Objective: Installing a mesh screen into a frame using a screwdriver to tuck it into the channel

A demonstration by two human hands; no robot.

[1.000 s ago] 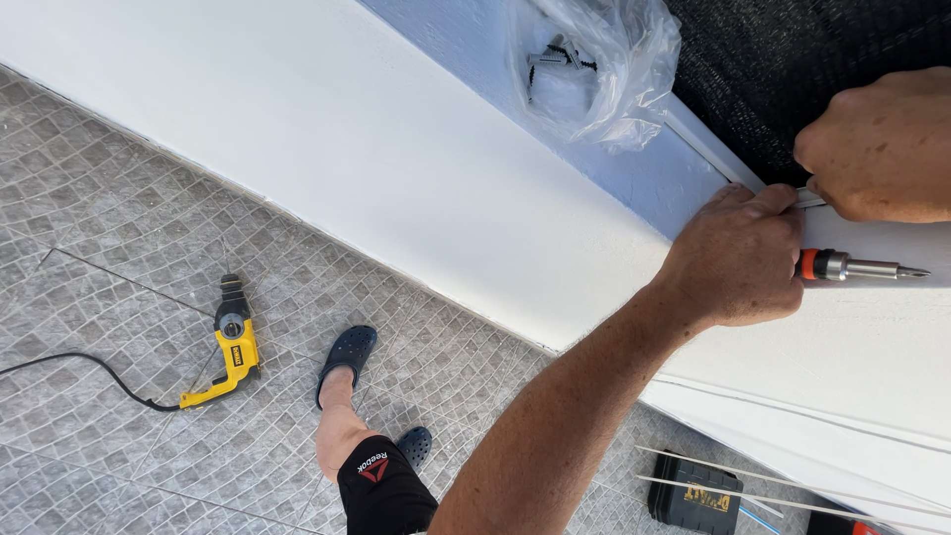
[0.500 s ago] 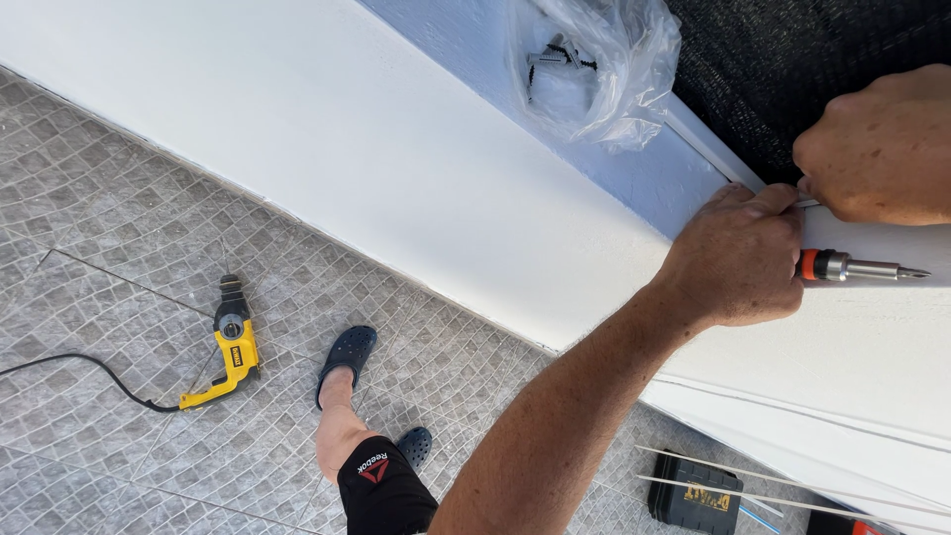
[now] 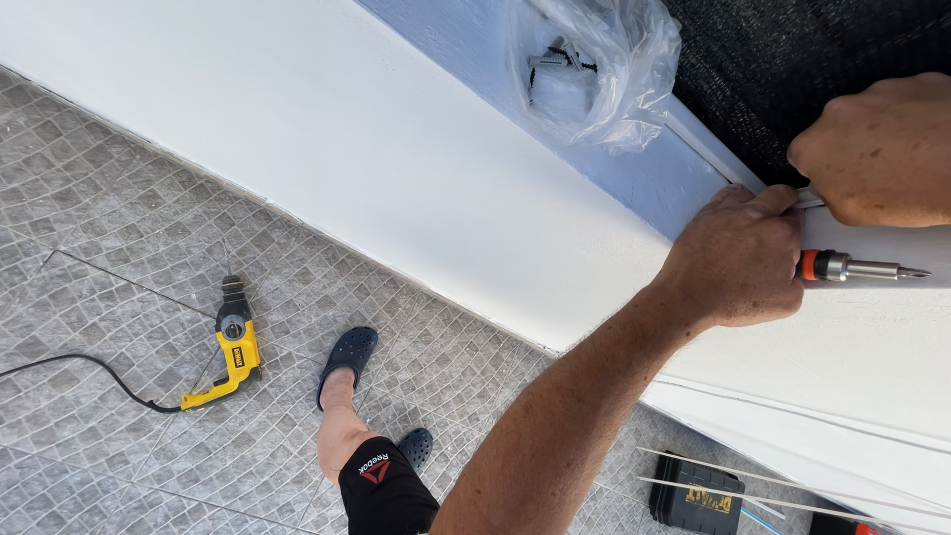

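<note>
Left hand [image 3: 738,260]: right of centre in the frame, fingers curled tight around the handle of a screwdriver [image 3: 860,267]; thumb tip touches a thin white strip [image 3: 810,199] above it.
Screwdriver: orange collar and metal bit stick out of the fist, pointing toward the right edge, over the white wall top [image 3: 872,347].
Right hand [image 3: 877,149]: upper right of the frame, knuckles bent, fingers pressed together on the white strip; fingertips hidden.
Black mesh [image 3: 773,69]: behind the right hand, top right.
Plastic bag [image 3: 594,69]: top centre on the ledge, holding dark screws and grey plugs.
Yellow drill [image 3: 233,347]: lower left on the tiled floor [image 3: 119,198], black cord trailing left.
Foot in dark sandal [image 3: 347,357]: lower centre.
Black tool case [image 3: 693,500]: bottom right.
</note>
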